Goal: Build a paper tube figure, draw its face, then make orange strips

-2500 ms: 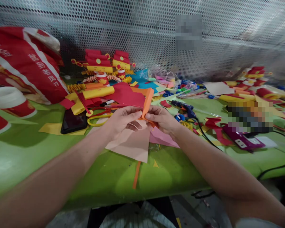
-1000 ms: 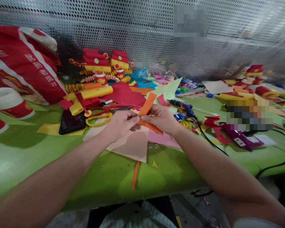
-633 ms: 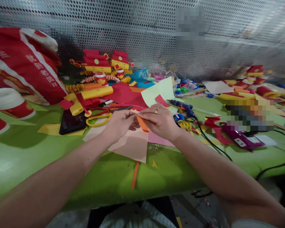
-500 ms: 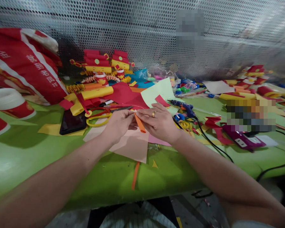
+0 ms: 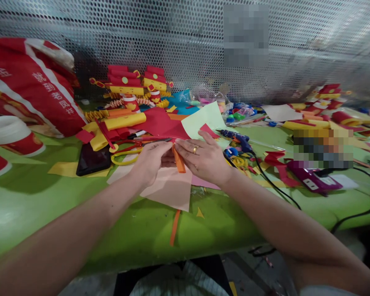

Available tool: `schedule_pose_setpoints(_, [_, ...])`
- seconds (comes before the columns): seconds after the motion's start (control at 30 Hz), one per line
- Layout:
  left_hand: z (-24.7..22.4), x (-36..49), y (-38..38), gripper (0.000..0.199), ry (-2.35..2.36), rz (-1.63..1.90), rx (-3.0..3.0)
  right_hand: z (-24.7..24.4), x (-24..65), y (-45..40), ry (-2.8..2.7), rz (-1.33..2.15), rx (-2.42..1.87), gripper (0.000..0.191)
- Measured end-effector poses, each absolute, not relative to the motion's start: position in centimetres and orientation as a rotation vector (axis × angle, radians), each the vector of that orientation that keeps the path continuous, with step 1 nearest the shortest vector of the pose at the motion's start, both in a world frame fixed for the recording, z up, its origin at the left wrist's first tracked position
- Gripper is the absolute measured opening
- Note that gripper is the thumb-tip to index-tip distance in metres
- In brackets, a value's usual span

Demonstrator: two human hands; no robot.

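A folded strip of orange paper is held between my two hands above the middle of the table. My left hand closes on its left side, with the fingertips partly hidden. From the right, my right hand, wearing a ring, presses its fingers against the same strip. Pale pink paper lies on the table under my hands. Yellow-handled scissors rest just left of my left hand. A pale green sheet and a red sheet lie beyond my fingers.
A blue glue gun with a black cord lies to the right, near a purple power strip. A phone, paper cups and a red bag stand left. Paper figures line the back by the mesh wall.
My fingers have shifted around the orange paper strip, which now points more straight toward me. My left fingers look flatter and more extended. The view has moved slightly.
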State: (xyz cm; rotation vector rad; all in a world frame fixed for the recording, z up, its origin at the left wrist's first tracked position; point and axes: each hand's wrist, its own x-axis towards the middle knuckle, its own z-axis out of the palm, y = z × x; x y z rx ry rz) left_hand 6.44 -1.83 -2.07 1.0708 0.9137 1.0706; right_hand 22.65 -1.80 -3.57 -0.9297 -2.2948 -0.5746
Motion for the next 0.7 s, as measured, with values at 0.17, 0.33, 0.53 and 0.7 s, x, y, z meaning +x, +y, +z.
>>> schedule_pose_setpoints(0.17, [-2.1, 6.2, -1.7, 0.025, 0.919, 1.049, 1.205, -3.4, 23.0, -1.6, -2.233, -0.283, -0.91, 0.031])
schedule_pose_setpoints(0.33, [-2.2, 5.9, -1.4, 0.025, 0.913, 1.021, 1.31, -2.8, 23.6, -1.2, -2.08, 0.234, -0.959, 0.03])
schedule_pose_setpoints(0.53, [-2.3, 5.9, -1.6, 0.024, 0.945, 1.024, 1.387, -2.4, 23.2, -1.4, -1.838, 0.634, -1.046, 0.02])
schedule_pose_setpoints(0.7, [-2.1, 6.0, -1.7, 0.02, 0.981, 1.024, 1.445, -2.5, 23.0, -1.5, -1.777, 0.62, -1.054, 0.016])
